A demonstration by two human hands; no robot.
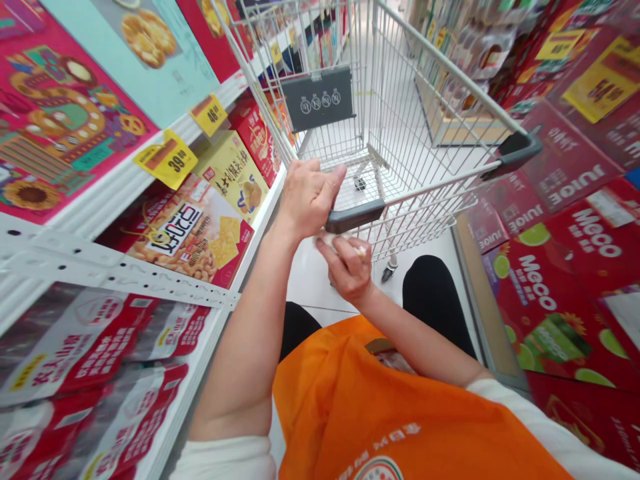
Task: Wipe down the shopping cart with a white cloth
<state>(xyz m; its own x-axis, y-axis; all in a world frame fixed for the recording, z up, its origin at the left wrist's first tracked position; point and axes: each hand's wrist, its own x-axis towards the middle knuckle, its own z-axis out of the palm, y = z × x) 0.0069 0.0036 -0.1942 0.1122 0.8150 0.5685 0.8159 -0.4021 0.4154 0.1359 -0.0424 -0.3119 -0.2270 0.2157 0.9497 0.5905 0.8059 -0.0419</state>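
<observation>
A wire shopping cart stands in front of me, with a dark grey handle piece at its near left corner. My left hand is closed around the cart's frame at that corner, thumb on top. Just below the handle piece, my right hand is curled shut. A bit of a whitish, crumpled wad shows at its fingers; most of it is hidden, so its kind is unclear.
Shelves of boxed snacks and bottled water packs run close on the left, with yellow price tags jutting out. Stacked red drink cartons stand close on the right. A wooden-based display is farther ahead beside the aisle.
</observation>
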